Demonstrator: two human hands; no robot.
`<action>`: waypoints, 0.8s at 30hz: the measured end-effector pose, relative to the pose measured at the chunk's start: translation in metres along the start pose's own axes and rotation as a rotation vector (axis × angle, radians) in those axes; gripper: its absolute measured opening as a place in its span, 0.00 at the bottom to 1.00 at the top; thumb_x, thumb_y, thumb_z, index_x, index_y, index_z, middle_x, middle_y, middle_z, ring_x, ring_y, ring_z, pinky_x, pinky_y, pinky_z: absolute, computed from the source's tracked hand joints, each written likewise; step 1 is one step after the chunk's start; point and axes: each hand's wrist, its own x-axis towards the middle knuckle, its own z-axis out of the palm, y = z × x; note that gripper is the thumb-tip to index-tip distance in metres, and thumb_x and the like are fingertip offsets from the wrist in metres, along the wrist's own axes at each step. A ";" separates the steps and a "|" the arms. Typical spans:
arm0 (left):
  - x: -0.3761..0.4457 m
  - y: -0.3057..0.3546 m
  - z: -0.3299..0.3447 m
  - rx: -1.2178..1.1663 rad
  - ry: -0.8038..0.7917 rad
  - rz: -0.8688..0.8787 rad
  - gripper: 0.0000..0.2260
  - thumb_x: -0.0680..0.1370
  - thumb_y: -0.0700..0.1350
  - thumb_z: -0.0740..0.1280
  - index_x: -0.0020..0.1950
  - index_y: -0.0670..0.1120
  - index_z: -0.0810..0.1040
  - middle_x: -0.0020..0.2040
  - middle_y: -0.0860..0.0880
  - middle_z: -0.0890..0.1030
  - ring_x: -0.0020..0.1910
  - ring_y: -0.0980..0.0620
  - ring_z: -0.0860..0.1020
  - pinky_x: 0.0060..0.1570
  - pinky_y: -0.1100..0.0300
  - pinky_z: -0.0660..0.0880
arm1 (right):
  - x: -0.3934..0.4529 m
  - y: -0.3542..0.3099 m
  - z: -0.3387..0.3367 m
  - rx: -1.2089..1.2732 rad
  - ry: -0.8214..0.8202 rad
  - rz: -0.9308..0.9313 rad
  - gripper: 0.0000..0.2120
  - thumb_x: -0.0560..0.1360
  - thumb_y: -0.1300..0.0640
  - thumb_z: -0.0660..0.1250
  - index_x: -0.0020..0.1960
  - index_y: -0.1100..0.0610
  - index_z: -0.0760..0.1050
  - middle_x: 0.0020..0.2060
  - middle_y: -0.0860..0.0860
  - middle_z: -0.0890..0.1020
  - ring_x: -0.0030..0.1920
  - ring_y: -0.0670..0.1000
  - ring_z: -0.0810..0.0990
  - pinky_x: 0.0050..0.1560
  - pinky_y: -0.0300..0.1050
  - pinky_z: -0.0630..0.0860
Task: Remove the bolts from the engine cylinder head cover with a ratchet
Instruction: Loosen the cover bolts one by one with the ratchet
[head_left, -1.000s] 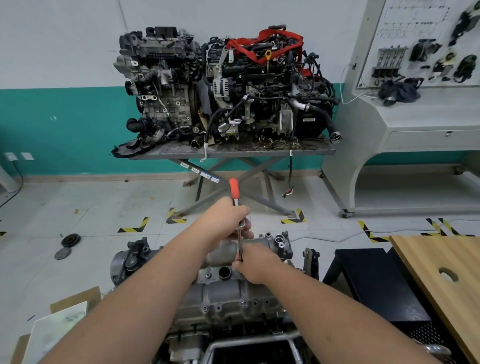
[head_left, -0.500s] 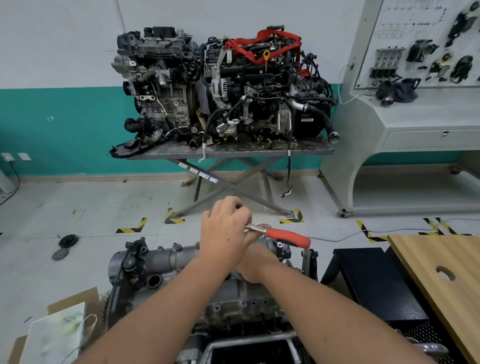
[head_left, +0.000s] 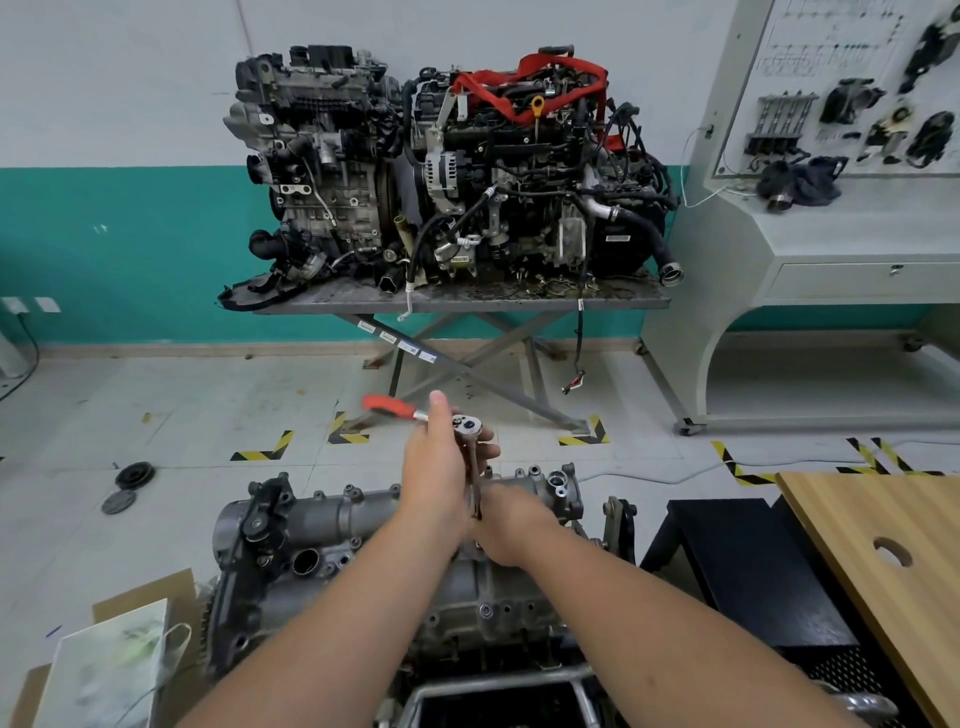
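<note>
The grey aluminium cylinder head cover (head_left: 332, 525) lies across the engine right in front of me. A ratchet (head_left: 465, 425) with a red handle stands on a long extension bar that drops to a bolt on the cover's far side. My left hand (head_left: 434, 467) grips the ratchet near its head, and the red handle sticks out to the left behind the hand. My right hand (head_left: 511, 527) holds the lower end of the extension bar against the cover. The bolt under the socket is hidden by my hands.
Two engines (head_left: 447, 171) sit on a scissor lift table (head_left: 457, 304) by the teal wall. A training panel bench (head_left: 831, 218) stands at the right. A wooden tabletop (head_left: 883, 561) and black stand (head_left: 743, 566) are close on my right. Cardboard (head_left: 104, 660) lies at lower left.
The ratchet handle has swung from pointing away from me, round to the right, and now points left. My right hand has stayed on the extension bar.
</note>
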 end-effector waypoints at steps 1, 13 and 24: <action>0.004 0.007 0.000 0.039 -0.022 -0.032 0.16 0.83 0.57 0.59 0.50 0.46 0.76 0.31 0.47 0.82 0.28 0.50 0.80 0.35 0.57 0.74 | 0.000 0.000 0.000 0.001 0.014 0.002 0.16 0.80 0.50 0.62 0.63 0.57 0.74 0.57 0.57 0.81 0.58 0.59 0.79 0.51 0.46 0.73; -0.002 0.065 0.009 1.524 -0.501 0.397 0.13 0.84 0.52 0.58 0.42 0.49 0.71 0.37 0.50 0.81 0.37 0.48 0.81 0.35 0.55 0.72 | -0.007 -0.003 0.000 -0.013 0.003 -0.010 0.17 0.81 0.49 0.62 0.65 0.57 0.73 0.60 0.57 0.79 0.60 0.59 0.77 0.60 0.52 0.76; -0.009 -0.003 -0.023 1.027 -0.250 0.937 0.21 0.79 0.61 0.55 0.52 0.48 0.79 0.57 0.52 0.78 0.56 0.56 0.75 0.56 0.56 0.73 | -0.007 -0.006 -0.006 0.141 -0.019 0.006 0.14 0.79 0.58 0.58 0.61 0.61 0.74 0.56 0.59 0.81 0.54 0.58 0.81 0.48 0.47 0.74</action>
